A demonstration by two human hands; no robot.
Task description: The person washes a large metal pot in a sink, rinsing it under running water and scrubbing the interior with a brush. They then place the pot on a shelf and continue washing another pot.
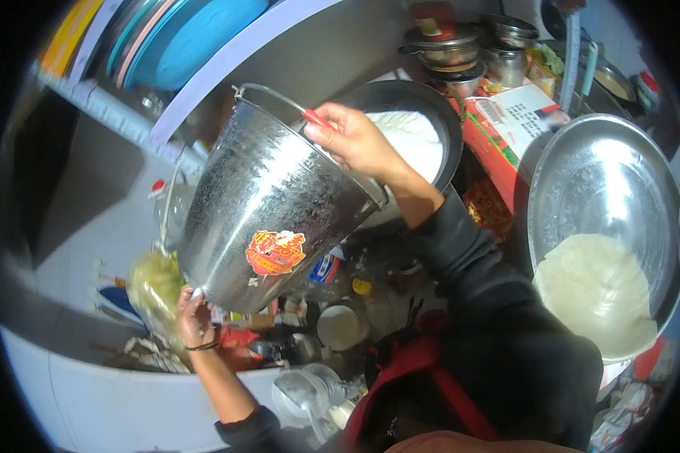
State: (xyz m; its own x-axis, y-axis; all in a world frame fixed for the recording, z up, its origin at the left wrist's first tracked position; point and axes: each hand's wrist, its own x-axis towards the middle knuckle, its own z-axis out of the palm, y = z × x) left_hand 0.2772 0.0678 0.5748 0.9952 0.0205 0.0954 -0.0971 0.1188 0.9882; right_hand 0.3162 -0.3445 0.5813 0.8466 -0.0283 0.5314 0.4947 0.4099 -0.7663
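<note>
A shiny metal bucket (272, 192) with a red and yellow sticker is tilted, its rim facing a dark round basin (454, 136). My right hand (354, 139) grips the red sleeve (319, 120) of the bucket's wire handle. At the lower end, my left hand (195, 317) holds the edge of the bucket's base. White contents (411, 139) show in the basin; I cannot tell whether they are powder or liquid. The bucket's inside is mostly hidden, and its rim and my right hand cover part of the basin.
At right, a metal tray (566, 187) carries a pale round sheet (595, 294). A red carton (490, 150) and stacked pots (442, 51) stand farther back. Blue plates (204, 39) fill a rack at upper left. Below are a bagged bundle (153, 289) and plastic containers (297, 390).
</note>
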